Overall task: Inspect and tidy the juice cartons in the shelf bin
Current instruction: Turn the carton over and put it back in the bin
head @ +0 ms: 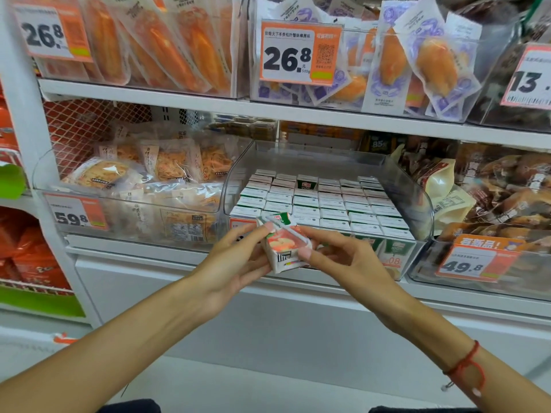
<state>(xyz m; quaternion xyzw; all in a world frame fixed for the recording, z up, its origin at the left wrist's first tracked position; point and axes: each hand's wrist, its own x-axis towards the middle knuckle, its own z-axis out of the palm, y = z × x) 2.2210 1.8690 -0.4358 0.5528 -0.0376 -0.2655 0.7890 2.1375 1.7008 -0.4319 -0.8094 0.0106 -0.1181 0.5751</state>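
Both of our forearms reach up from the bottom of the head view, and between them we hold one juice carton [284, 247] in front of the clear shelf bin [417, 204]. Our left hand [238, 260] pinches its left end, thumb on the top corner and fingers beneath; our right hand [340, 257] pinches the right end, thumb tip pressed on the lower front edge. A red string bracelet [465, 365] circles the right wrist.

We see the carton tilted, its fruit-printed face turned up towards us and its long axis running roughly from upper left to lower right between the two grips. It hangs just before the bin's front left corner, apart from the packed rows of cartons [322, 204] that stand with their white tops up. One green carton [307, 182] near the back sits higher than its neighbours.

We judge the return slot lies up and behind the carton, at the front left, so the left hand is nearer and the carton must be stood upright first.
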